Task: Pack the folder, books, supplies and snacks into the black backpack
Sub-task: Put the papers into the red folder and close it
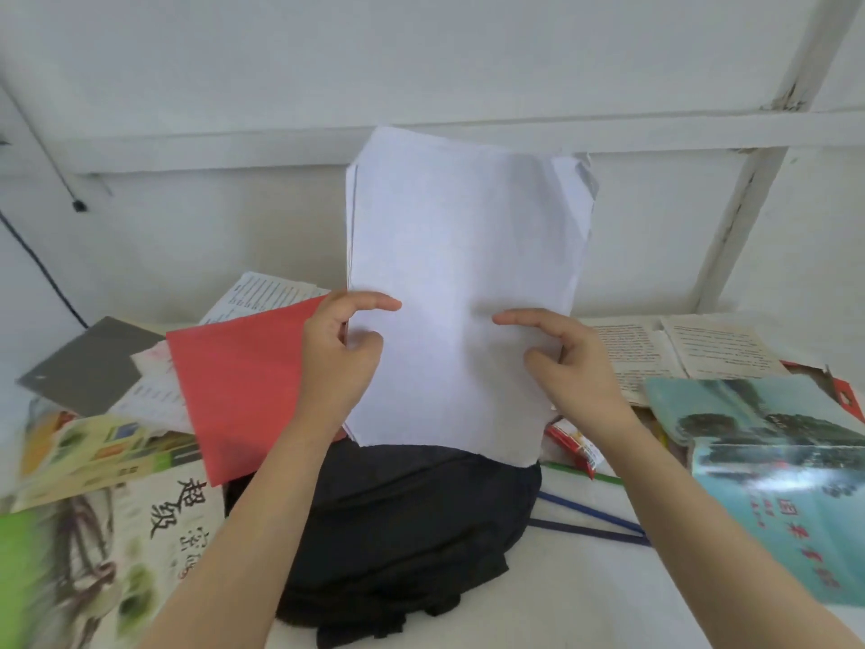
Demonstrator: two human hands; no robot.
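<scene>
1. Currently left hand point(337, 348) pinches the left edge of a stack of white paper sheets point(458, 255): thumb and index on the front face, other fingers curled behind.
2. Right hand point(571, 363) grips the stack's right edge the same way, thumb and index on the front.
3. Stack stands upright above the soft black fabric backpack point(407, 531). Its bottom edge overlaps the backpack's far end in view; contact: cannot tell.
4. Flat red plastic folder point(243, 391) sits far-left of the backpack, tilted, with its near corner over the backpack's far-left edge. It is partly behind the left hand; cannot tell if that hand holds it too.
5. Left of the backpack: white-and-green softcover book with black characters point(117, 555), right against the backpack's side. Beyond it are a yellow-green book point(93, 452) and a grey card cover point(89, 363).
6. Right of the backpack, on the white tabletop point(585, 597): blue pens point(585, 510) and a green pen point(608, 479). A red snack packet point(573, 440) lies just beyond them, two teal softcover books point(786, 517) further right, and an open book of printed pages point(678, 348) beyond those.
</scene>
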